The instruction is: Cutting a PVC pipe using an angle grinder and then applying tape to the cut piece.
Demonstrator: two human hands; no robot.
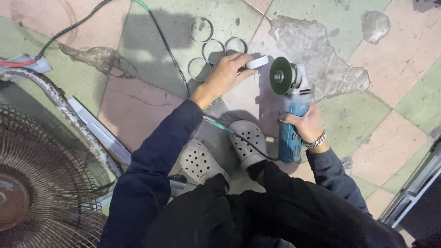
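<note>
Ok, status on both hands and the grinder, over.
Left hand pinching metal ring beside the disc. Right hand gripping blue angle grinder. Four loose rings behind, cord across the shoes.

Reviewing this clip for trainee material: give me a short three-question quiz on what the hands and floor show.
1. True or false: the right hand grips the blue angle grinder.
2. What does the left hand hold to the disc? A) metal ring piece B) brush C) hammer
3. How many loose rings lie on the tiled floor beyond the left hand?

Key: 1 true; 2 A; 3 four.
</note>
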